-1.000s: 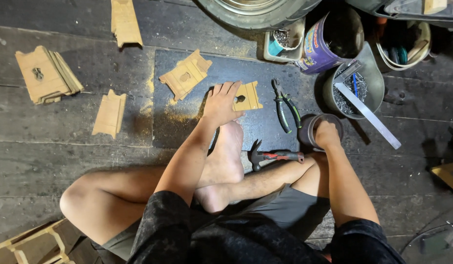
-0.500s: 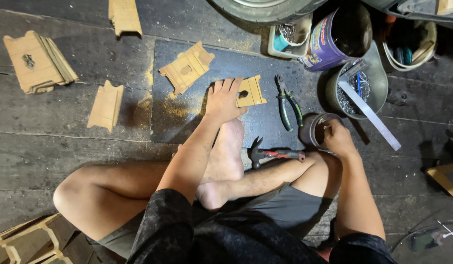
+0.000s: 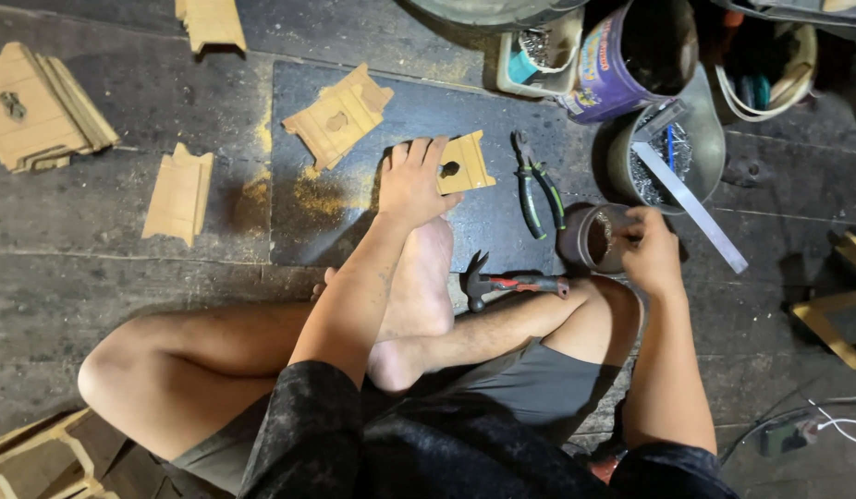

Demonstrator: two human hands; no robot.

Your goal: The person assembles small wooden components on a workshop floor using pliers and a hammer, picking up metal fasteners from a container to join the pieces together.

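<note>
The left hand (image 3: pixel 411 182) lies flat, palm down and fingers spread, on the dark mat (image 3: pixel 308 217) on the plank floor (image 3: pixel 123 268). Its fingertips press the left edge of a small notched wooden piece (image 3: pixel 463 163) with a keyhole cutout; the grip is open and clasps nothing. That piece lies flat on the mat, its long axis tilted a little off upright in the head view, the notched end pointing away from the person.

The right hand (image 3: pixel 650 251) rests at the rim of a small dark round tin (image 3: pixel 594 238) standing upright on the floor just beside the right knee. Its fingers curl over the tin's right edge and dip toward the inside; whether they pinch anything cannot be told.

Between the two hands lie green-handled pliers (image 3: pixel 537 189), long axis running away from the person, jaws at the far end. A claw hammer (image 3: pixel 511 283) lies crosswise near the foot, its head to the left. A larger wooden piece (image 3: pixel 339 115) sits on the mat's far left corner, with sawdust (image 3: pixel 317 194) just beside it. A metal ruler (image 3: pixel 689 205) leans out of a grey bucket (image 3: pixel 710 139).
</note>
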